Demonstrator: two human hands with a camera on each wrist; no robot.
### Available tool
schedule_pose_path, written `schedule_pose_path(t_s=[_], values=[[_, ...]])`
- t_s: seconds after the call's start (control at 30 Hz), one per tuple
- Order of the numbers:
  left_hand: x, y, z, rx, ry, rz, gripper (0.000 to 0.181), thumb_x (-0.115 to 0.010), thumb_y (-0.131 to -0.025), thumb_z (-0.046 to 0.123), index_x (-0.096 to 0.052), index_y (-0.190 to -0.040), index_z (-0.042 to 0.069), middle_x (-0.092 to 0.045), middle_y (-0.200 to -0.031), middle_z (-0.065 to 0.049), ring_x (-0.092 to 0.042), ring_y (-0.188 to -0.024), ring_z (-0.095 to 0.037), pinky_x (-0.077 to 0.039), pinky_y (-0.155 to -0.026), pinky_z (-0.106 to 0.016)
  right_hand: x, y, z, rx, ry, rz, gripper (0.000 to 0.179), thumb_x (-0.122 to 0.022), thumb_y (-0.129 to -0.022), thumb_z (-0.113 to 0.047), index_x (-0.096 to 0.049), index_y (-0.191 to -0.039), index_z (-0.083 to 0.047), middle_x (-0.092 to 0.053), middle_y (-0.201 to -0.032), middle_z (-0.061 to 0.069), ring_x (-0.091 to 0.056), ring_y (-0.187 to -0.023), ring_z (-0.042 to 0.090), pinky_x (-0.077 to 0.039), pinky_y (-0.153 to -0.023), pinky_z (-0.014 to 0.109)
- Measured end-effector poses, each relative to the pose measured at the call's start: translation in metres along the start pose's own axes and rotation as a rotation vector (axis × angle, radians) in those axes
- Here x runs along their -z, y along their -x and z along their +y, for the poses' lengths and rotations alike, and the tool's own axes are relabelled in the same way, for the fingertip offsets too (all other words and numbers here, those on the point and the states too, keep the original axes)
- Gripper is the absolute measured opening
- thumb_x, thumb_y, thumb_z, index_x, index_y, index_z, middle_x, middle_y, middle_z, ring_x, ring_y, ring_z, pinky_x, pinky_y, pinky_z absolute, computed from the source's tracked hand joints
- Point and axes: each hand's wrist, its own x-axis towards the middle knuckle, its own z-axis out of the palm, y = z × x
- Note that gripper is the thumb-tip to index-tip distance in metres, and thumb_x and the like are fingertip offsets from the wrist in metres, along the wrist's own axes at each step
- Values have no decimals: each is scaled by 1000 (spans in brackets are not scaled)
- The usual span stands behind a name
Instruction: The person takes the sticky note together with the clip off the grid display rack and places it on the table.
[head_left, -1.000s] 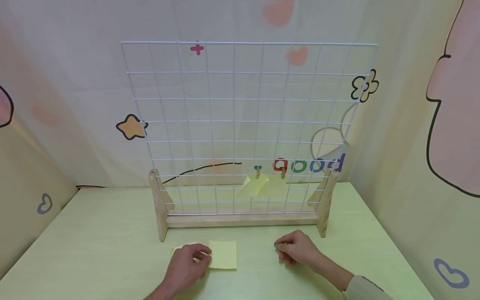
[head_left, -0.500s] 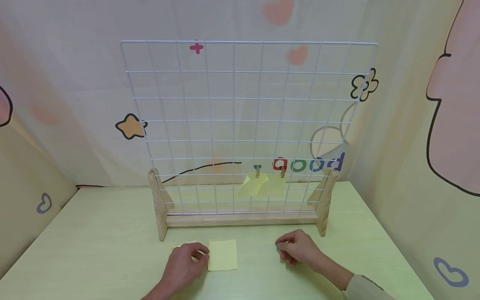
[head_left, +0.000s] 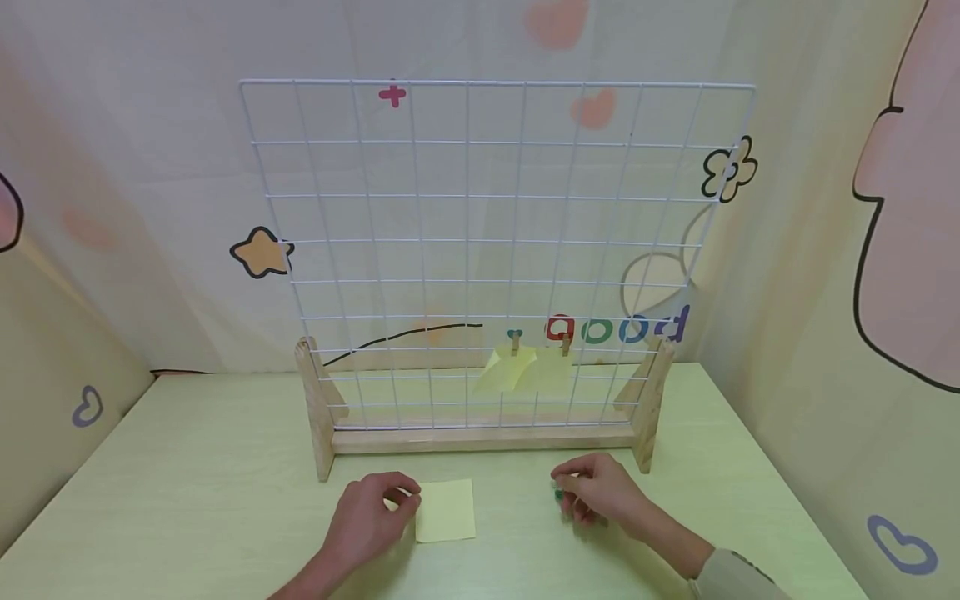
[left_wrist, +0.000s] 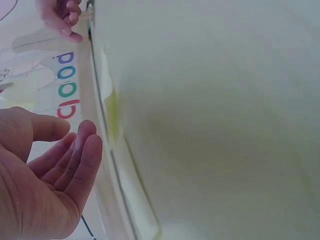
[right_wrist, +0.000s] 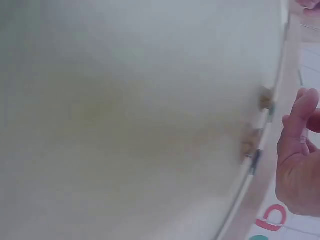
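My left hand [head_left: 375, 517] hovers beside a pale yellow sticky note [head_left: 446, 511], thumb and fingers apart. In the left wrist view the fingers [left_wrist: 86, 160] hold nothing. Two notes lie below them: a yellow-edged one [left_wrist: 112, 117] and a nearer one [left_wrist: 142, 192], which the hand hides in the head view. My right hand [head_left: 600, 496] is loosely bent just over a green-topped clothespin [head_left: 558, 494]. Two small wooden clothespins, one [right_wrist: 266, 98] and another [right_wrist: 251, 142], lie on the table in the right wrist view, apart from the fingers. I see nothing between those fingertips.
A white wire grid [head_left: 467, 242] stands upright in a wooden base [head_left: 483, 440] behind the hands. Two yellow notes, a curled one [head_left: 501, 373] and a flatter one [head_left: 555, 372], hang low on it from small wooden clothespins. A printed cloth [head_left: 172, 208] backs the pale table [head_left: 187, 467].
The left hand has lifted slightly off the notes, now hiding the left one. The right note has straightened a little. The right hand has risen slightly, uncovering more of a green-topped clothespin.
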Motion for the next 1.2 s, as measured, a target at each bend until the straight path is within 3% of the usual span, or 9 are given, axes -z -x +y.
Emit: schedule_pose_path(t_s=[0.3, 0.5, 0.67, 0.9, 1.2], values=[[-2, -17, 15, -35, 25, 58, 8, -67, -86, 15, -74, -91, 15, -70, -76, 8, -56, -54, -3, -44, -53, -23, 6, -5, -42, 90, -8, 32, 31, -55, -97, -13, -61, -120, 7, -69, -82, 8, -55, -55, 14, -49, -52, 25], [-7, -28, 25, -129, 110, 113, 10, -69, -86, 12, -73, -93, 17, -71, -83, 6, -63, -64, -5, -50, -63, -22, 4, -5, -66, 140, -14, 121, 30, -56, -97, -12, -61, -123, 4, -71, -87, 7, -59, -61, 20, -50, -54, 26], [-9, -38, 36, -160, 195, 143, 15, -70, -86, 9, -72, -99, 16, -71, -89, 4, -67, -76, -11, -54, -67, -25, 4, -8, -79, 188, -44, 192, 32, -59, -95, -11, -61, -126, 0, -71, -91, 10, -60, -61, 20, -50, -54, 25], [-14, -53, 44, -160, 285, 137, 25, -69, -89, 16, -67, -114, 14, -69, -107, -2, -66, -92, -17, -54, -71, -24, 2, -13, -94, 247, -109, 222, 40, -62, -94, -11, -56, -133, -5, -72, -89, 7, -60, -60, 18, -49, -55, 24], [-24, -70, 53, -153, 389, 127, 41, -70, -88, 17, -59, -127, 10, -66, -117, -10, -65, -99, -24, -54, -82, -38, -4, -28, -108, 313, -145, 256, 45, -63, -93, -11, -53, -137, -11, -72, -94, 16, -59, -58, 15, -50, -56, 23]])
